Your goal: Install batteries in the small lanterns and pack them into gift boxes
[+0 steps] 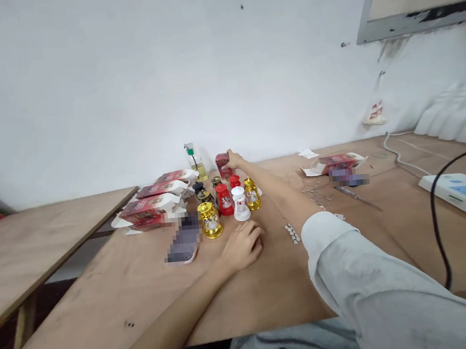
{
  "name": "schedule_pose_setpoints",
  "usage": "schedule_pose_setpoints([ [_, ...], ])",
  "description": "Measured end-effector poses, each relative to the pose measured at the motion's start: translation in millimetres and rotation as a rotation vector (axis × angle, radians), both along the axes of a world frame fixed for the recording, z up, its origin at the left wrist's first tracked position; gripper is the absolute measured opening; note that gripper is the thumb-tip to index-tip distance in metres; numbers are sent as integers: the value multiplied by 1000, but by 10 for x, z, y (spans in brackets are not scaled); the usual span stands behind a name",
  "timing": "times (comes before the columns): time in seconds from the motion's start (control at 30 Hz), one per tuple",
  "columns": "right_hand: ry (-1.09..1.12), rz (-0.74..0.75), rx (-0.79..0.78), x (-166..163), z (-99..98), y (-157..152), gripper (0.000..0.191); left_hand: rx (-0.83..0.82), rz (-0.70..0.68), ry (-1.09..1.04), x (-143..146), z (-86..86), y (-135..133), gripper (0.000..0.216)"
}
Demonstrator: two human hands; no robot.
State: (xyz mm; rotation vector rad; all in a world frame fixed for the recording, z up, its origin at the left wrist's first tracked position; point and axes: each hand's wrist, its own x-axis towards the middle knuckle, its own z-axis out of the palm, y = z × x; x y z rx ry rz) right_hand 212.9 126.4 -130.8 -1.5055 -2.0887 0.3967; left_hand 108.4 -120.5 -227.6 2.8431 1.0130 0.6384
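My right hand (235, 159) stretches to the back of the table and grips a small red printed box (225, 166) near the wall. My left hand (243, 244) lies on the tabletop with its fingers curled, and I see nothing in it. Just beyond it stands a group of miniature lanterns: a white lantern (241, 204), a red lantern (224, 199), a gold lantern (210, 220) at the front left and another gold lantern (253, 194) at the right. Darker lanterns (205, 199) stand behind, partly hidden.
Opened red boxes (149, 208) lie at the left beside a blurred phone (184, 240). A bottle of yellowish liquid (198, 169) stands by the wall. To the right are button cells (292, 233), tweezers (358, 198), another red box (339, 163) and a white power strip (460, 194) with a black cable.
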Motion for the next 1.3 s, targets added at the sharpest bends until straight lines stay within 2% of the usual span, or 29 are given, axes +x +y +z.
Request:
schedule_pose_setpoints([
  [0.1,-65,4,-7,48,122,-20,75,-90,-11,-6,35,-4,8,26],
  [0.2,-119,5,71,89,332,-154,74,-142,-20,-35,32,-19,24,30],
  [0.3,-141,65,165,127,484,-450,45,-265,-41,-155,25,-35,74,30],
  [0.37,-161,138,188,183,507,-722,33,-467,-52,-357,27,-31,132,32],
  [0.43,-213,242,204,267,466,-1011,33,-771,-62,-665,27,-17,201,37],
  [0.53,-425,466,319,409,313,-1393,34,-1205,-148,-1052,4,-1,296,41],
  [0.67,-567,508,422,551,36,-1750,38,-1464,-212,-1197,-49,-1,359,46],
  [0.8,-569,375,509,631,-166,-2031,37,-1602,-181,-1257,-60,18,368,63],
  [0.9,-505,360,511,642,-273,-2178,31,-1661,-173,-1291,-33,36,351,66],
  [1.0,-525,377,532,609,-428,-2245,24,-1666,-107,-1353,14,52,314,55],
  [1.13,-611,408,629,593,-684,-2343,20,-1591,21,-1462,89,76,237,42],
  [1.2,-569,445,695,648,-777,-2464,22,-1539,78,-1466,119,81,188,34],
  [1.3,-387,495,792,844,-857,-2738,26,-1518,138,-1442,140,77,111,17],
])
